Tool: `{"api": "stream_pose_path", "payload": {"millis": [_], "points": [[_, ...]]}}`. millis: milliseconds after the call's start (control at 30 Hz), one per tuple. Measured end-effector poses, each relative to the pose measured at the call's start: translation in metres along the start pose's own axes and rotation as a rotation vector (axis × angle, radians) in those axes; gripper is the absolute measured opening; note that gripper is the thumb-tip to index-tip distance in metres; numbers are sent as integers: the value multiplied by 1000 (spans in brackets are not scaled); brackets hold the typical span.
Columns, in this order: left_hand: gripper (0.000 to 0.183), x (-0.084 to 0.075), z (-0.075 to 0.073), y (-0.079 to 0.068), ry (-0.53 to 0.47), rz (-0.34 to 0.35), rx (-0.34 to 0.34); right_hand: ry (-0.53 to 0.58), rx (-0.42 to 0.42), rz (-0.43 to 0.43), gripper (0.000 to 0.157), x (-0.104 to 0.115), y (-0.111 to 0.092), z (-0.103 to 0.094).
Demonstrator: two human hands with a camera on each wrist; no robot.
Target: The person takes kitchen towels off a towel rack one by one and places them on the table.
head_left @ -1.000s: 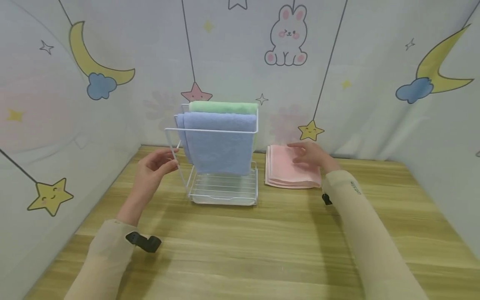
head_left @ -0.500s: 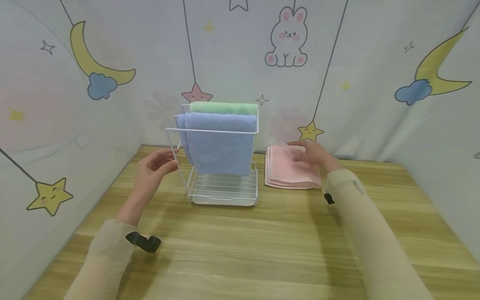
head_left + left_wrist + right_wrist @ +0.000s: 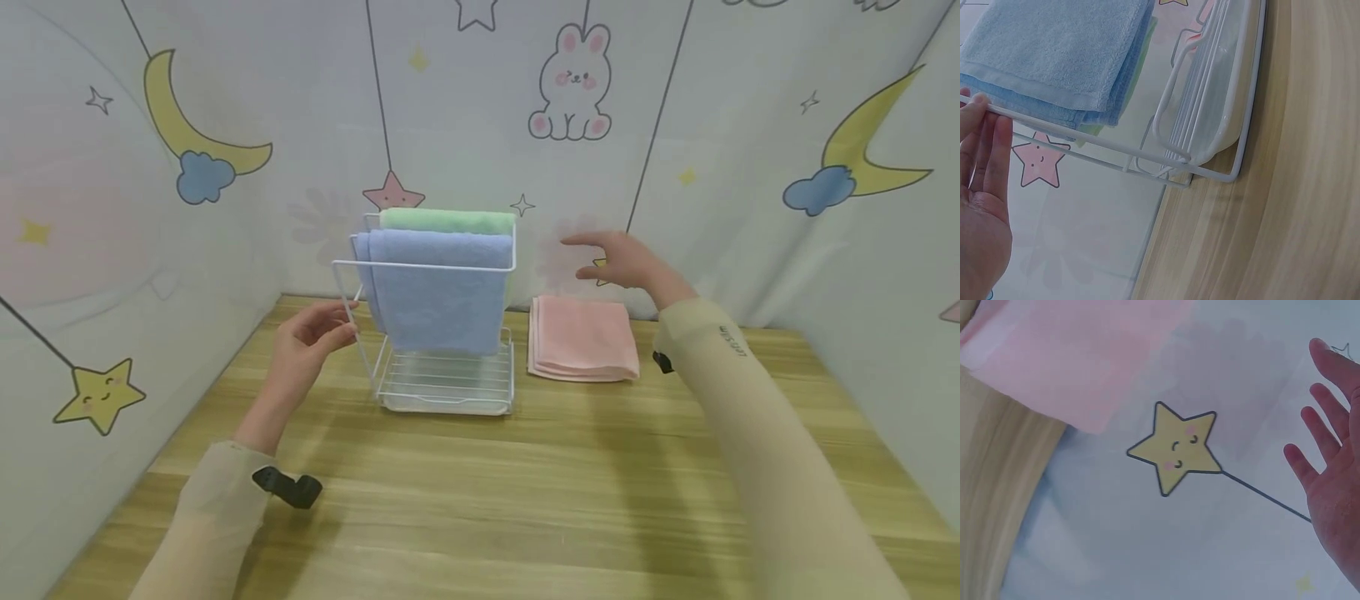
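Observation:
A white wire rack (image 3: 423, 265) stands at the back of the table, with a folded blue towel (image 3: 442, 310) draped over a middle bar and a green towel (image 3: 450, 221) behind it. My left hand (image 3: 303, 337) pinches the rack's left upright between thumb and fingers, as the left wrist view shows up close. To the right of the rack lies a folded stack of pink cloth (image 3: 581, 337), flat on the wood. Above that pink cloth my right hand (image 3: 628, 260) hovers, its fingers spread and holding nothing.
At the rack's base is a wire shelf over a pale tray (image 3: 1229, 122). The wooden table (image 3: 465, 500) reaches toward me. A printed fabric wall (image 3: 465, 100) closes off the back and both sides, just behind the rack and pink cloth.
My right hand has lifted off the pink cloth, up toward the wall, leaving the cloth lying where it was. The left hand keeps its hold on the rack.

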State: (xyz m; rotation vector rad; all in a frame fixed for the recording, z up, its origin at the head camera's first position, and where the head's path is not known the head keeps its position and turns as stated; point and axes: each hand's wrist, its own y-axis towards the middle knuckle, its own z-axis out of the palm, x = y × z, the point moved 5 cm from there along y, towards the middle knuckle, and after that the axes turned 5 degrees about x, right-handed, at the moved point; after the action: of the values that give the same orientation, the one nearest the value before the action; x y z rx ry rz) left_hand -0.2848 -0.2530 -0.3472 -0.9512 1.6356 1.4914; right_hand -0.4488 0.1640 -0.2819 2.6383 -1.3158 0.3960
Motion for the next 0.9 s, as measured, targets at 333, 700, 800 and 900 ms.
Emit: {"api": "stream_pose_path", "payload": {"millis": [333,700,800,900], "points": [[31,3,-1,-4,-10,9,-7,-71,-67,-149,54,54,10,-47],[34,0,-1,-2,4,17,4,-96,-161,-307,51,115,12,-92],[34,1,-1,-1,7,16,12,-95,-174,-327,51,127,10,-97],[33,1,-1,-1,16,15,12,-89,-166,-339,52,142,8,-100]]}}
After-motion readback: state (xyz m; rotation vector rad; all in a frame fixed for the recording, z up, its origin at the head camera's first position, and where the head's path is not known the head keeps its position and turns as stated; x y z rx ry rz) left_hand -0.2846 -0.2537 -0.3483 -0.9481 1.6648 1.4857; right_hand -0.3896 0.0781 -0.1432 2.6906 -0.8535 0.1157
